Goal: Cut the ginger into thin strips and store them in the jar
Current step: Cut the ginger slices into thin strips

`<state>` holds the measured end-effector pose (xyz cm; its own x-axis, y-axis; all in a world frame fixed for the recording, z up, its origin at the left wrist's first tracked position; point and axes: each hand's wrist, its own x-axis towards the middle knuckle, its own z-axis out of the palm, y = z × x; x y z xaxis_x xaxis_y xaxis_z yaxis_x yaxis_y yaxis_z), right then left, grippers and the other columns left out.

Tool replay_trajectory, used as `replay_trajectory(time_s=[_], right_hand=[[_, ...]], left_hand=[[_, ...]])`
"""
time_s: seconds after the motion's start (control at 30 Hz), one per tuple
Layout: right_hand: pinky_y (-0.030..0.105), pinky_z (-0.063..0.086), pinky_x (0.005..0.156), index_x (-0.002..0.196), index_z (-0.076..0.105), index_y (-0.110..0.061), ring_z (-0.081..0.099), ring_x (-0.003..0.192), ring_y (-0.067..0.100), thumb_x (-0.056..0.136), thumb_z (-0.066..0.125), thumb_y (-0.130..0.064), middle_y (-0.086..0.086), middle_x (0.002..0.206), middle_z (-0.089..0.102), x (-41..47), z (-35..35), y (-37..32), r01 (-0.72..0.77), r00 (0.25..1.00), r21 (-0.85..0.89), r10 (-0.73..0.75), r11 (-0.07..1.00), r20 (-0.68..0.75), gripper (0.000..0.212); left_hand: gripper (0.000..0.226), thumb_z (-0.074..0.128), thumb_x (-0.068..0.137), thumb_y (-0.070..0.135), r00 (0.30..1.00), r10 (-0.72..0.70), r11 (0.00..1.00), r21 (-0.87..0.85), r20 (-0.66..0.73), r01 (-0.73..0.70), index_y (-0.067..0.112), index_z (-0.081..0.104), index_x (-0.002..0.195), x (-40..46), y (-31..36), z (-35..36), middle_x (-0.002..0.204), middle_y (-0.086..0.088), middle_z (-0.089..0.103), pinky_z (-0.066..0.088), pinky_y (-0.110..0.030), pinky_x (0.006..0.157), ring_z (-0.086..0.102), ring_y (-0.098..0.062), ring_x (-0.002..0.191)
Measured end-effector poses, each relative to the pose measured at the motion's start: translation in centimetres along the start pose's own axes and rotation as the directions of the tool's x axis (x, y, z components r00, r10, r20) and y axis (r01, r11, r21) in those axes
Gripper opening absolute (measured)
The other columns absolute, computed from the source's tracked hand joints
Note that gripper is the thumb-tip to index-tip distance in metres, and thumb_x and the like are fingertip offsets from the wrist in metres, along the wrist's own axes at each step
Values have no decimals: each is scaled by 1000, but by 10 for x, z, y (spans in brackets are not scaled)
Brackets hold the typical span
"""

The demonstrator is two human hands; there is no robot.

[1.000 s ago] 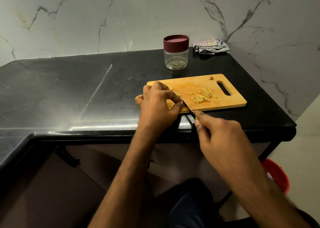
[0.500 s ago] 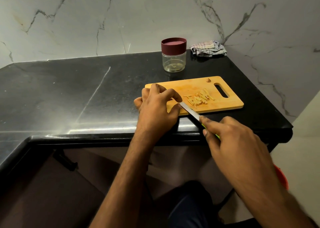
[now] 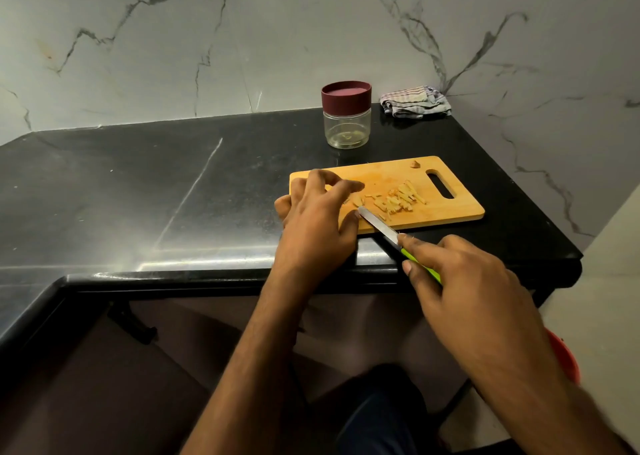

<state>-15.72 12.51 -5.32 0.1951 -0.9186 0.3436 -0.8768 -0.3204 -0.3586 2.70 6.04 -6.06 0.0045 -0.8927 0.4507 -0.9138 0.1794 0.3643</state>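
Left hand (image 3: 317,222) newly splayed, flat.

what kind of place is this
Most likely a home kitchen: a glossy black stone countertop against a marble-veined wall, a wooden cutting board with pale ginger strips, and a clear maroon-lidded jar.

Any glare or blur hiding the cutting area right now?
Head view: dim light; a bright glare band on the black counter near its front edge, beside the left hand; the cutting board, ginger strips and knife read clearly; right hand slightly soft; wide-angle bending at the edges.
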Motion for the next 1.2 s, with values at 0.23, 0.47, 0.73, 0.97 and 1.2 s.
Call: replay_trajectory(time_s=[0.23,0.47,0.73,0.97,1.2], right_hand=[[14,37,55,129,59,-30,51,69,0,94,48,-38,-13,80,55,-4,-3,-2,34,999,145,-27,989,-47,38],[17,48,63,123,63,-26,56,72,4,94,46,-38,-8,92,68,-3,4,-8,34,998,190,-23,981,-60,36],[16,35,62,136,51,-29,46,79,3,97,43,-36,-5,102,64,7,-5,0,-3,993,98,14,995,-116,41],[17,39,64,138,49,-30,47,79,1,96,43,-36,-6,103,62,9,-3,-3,21,996,120,-10,993,-92,42],[21,44,76,138,48,-35,56,97,6,97,40,-41,-10,113,63,21,2,-6,78,995,121,-71,990,-63,42]], left_hand=[[4,74,86,41,987,-157,980,-125,-33,152,38,72,89,0,-3,-3,111,15,49,15,-32,87,34,-10,117],[8,76,84,43,979,-203,966,-165,-8,199,37,76,89,3,-3,-5,110,17,51,16,-33,88,35,-10,116],[11,74,86,46,977,-211,965,-152,21,212,39,76,95,5,-3,-6,114,16,50,16,-34,93,33,-10,119],[20,70,88,48,980,-197,972,-121,28,199,40,74,105,5,-4,-4,117,17,49,16,-34,93,31,-9,120],[18,71,87,46,981,-193,973,-129,12,193,42,69,104,4,-3,-3,114,17,48,16,-34,92,31,-8,118]])
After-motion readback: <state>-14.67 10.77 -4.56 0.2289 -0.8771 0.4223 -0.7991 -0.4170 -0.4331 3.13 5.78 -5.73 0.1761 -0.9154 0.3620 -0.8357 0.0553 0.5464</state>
